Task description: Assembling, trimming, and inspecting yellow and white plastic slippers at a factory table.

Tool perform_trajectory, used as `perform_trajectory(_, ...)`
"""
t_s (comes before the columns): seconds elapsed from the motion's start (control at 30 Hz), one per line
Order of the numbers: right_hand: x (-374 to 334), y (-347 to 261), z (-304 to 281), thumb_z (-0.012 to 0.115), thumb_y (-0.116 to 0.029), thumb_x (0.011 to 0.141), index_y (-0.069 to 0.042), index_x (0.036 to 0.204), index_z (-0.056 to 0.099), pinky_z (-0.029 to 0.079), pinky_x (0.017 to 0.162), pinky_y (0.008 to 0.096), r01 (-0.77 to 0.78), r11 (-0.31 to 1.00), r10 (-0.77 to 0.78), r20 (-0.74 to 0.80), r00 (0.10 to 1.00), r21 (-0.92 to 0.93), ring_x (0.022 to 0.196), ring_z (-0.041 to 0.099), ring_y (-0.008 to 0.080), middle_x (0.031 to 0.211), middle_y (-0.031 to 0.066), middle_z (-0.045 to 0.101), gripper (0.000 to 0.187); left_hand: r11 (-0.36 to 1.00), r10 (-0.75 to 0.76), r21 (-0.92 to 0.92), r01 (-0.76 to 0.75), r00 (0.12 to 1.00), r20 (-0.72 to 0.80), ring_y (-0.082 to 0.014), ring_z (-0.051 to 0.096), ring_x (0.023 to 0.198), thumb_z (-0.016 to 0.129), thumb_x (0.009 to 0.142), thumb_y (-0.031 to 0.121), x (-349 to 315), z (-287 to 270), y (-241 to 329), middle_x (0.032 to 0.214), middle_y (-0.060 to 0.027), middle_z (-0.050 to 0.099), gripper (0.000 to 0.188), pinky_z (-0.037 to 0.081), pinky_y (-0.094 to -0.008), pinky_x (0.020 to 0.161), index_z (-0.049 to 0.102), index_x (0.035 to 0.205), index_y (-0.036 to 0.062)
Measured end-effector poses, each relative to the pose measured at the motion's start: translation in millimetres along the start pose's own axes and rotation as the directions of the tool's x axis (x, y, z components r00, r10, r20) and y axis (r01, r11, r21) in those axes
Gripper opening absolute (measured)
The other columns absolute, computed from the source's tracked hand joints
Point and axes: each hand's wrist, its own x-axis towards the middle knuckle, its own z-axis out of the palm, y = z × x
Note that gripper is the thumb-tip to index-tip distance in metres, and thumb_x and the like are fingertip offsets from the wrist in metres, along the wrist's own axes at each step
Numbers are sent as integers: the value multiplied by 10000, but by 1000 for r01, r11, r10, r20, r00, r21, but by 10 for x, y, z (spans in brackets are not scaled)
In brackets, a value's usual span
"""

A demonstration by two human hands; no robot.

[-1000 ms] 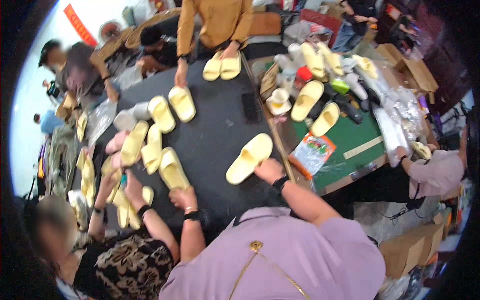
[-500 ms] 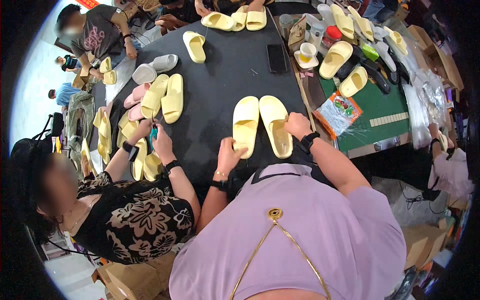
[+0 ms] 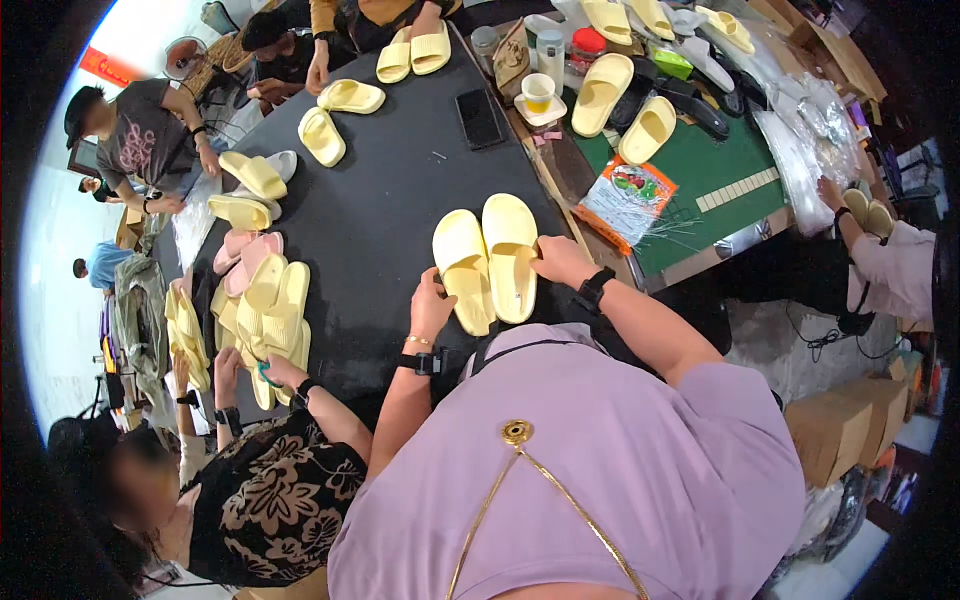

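Two pale yellow slide sandals lie side by side in front of me on the dark table, toes pointing away. My left hand [image 3: 432, 306] has its fingers curled at the outer heel edge of the left slide [image 3: 462, 270]. My right hand [image 3: 562, 262] closes on the outer side of the right slide [image 3: 513, 258], fingertips at the rim of its footbed. The slides touch or nearly touch along their inner edges, the right one sitting slightly farther from me.
On my left a co-worker's hand [image 3: 285, 372] holds a green-handled tool beside piled yellow slides [image 3: 275, 320]. A black phone [image 3: 481, 119] lies ahead. Toward the right are a cup [image 3: 538, 92], an orange packet [image 3: 628, 205] and a green cutting mat [image 3: 735, 235]. Other people stand around the table.
My view has shifted. The two slides have come closer together, and my left hand has moved from the top of the left heel to its outer edge. My right hand still grips the right slide.
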Motion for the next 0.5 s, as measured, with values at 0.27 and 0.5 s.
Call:
perform_trajectory(0.27, 304, 1079, 27, 590, -189, 823, -32, 856, 712, 520, 683, 428, -148, 915, 284, -339, 897, 376, 773, 677, 342, 814, 217, 678, 201, 985, -43, -170, 19, 989, -141, -236, 672, 807, 689, 822, 136, 79, -184, -68, 904, -131, 695, 486, 527, -341, 752, 539, 1262, -3)
perform_trajectory(0.5, 631, 1368, 27, 504, -165, 900, -60, 1005, 676, 499, 823, 498, -392, 917, 349, -324, 879, -76, 1013, 592, 358, 1100, 152, 598, 227, 970, -61, -240, 34, 993, -105, -157, 623, 727, 673, 801, 85, 166, -35, -527, 813, -106, 670, 383, 507, -296, 687, 606, 1155, -46)
